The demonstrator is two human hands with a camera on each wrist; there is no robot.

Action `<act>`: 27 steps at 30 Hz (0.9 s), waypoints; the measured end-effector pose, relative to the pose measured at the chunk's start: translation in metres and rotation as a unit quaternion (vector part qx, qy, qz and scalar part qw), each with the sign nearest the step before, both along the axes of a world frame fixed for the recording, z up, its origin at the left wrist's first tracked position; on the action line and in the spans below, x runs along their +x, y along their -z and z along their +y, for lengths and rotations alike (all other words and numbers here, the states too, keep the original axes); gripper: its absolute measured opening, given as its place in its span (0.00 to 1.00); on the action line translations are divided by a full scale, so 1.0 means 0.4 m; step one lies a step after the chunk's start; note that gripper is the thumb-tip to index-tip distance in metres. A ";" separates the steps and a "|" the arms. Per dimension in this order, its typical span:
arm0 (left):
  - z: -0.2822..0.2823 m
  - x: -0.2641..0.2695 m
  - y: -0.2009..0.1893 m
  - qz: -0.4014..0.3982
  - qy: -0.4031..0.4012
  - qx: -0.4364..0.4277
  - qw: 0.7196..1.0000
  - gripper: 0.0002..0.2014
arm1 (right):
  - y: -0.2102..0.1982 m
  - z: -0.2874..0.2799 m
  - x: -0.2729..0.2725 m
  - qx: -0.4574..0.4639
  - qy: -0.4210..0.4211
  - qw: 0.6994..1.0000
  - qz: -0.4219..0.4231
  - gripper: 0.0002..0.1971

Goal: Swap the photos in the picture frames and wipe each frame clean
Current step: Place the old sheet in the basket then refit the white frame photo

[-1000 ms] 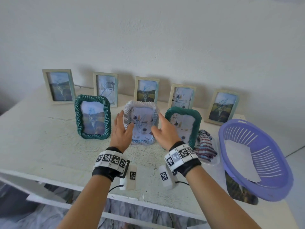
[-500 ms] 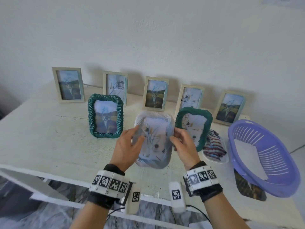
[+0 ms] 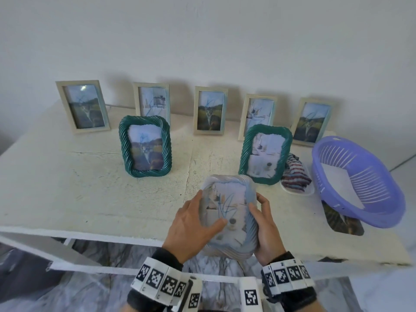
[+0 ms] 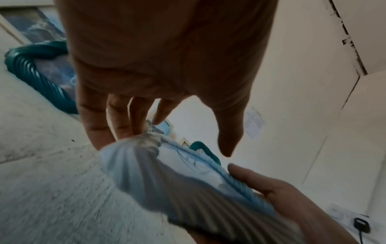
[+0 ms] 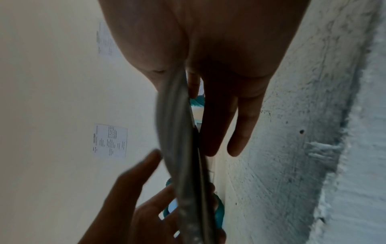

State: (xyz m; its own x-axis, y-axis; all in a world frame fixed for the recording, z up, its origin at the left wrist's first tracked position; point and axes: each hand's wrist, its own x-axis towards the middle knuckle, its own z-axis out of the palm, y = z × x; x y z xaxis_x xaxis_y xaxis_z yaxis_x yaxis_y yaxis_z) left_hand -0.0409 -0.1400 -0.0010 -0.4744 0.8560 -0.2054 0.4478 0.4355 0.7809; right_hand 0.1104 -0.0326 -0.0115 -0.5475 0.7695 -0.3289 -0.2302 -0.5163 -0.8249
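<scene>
Both hands hold a pale blue twisted-rope picture frame (image 3: 229, 212) tilted back over the table's near edge, photo side up. My left hand (image 3: 191, 228) grips its left side, thumb across the glass and fingers behind. My right hand (image 3: 265, 228) grips the right side, thumb on the rim. The left wrist view shows the pale frame (image 4: 177, 181) between both hands; the right wrist view shows the frame (image 5: 183, 148) edge-on. Two green rope frames stand on the table, one at left (image 3: 145, 147) and one at right (image 3: 265, 154). A striped cloth (image 3: 295, 174) lies on a small dish.
Five cream frames line the wall, from the leftmost (image 3: 82, 106) to the rightmost (image 3: 311, 121). A purple basket (image 3: 369, 199) holding white paper sits at right, with a dark photo print (image 3: 342, 221) under its near rim. The white table (image 3: 67, 188) ends just before my wrists.
The pale blue frame was lifted from between the green frames and drawn toward me, tilting back. Both hands moved with it to the table's near edge.
</scene>
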 end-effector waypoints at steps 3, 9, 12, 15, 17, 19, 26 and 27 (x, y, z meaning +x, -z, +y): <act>0.011 0.018 0.007 -0.054 0.006 -0.023 0.998 0.65 | 0.009 -0.022 -0.014 -0.007 0.008 1.000 0.015 0.23; 0.032 0.045 -0.019 -0.238 -0.002 0.010 0.971 0.63 | -0.016 -0.035 -0.041 -0.020 0.003 1.000 -0.016 0.27; 0.027 0.039 -0.015 -0.295 0.004 0.063 0.953 0.62 | -0.020 -0.025 -0.057 -0.035 0.008 0.999 -0.038 0.23; 0.021 0.036 0.003 -0.342 0.027 0.101 0.934 0.58 | -0.015 -0.013 -0.060 -0.046 0.000 0.997 -0.063 0.21; 0.016 0.038 0.008 -0.356 0.027 0.128 0.925 0.53 | -0.010 -0.001 -0.056 -0.032 -0.001 0.996 -0.079 0.21; 0.009 0.031 0.011 -0.358 0.007 0.162 0.920 0.45 | -0.002 0.011 -0.047 0.002 0.012 0.993 -0.120 0.20; -0.008 -0.037 0.076 -0.269 -0.100 0.187 0.940 0.15 | 0.035 0.050 0.007 0.160 0.031 0.945 -0.284 0.15; -0.004 -0.043 0.093 -0.228 -0.101 0.159 0.955 0.13 | 0.042 0.056 0.014 0.196 0.027 0.930 -0.309 0.13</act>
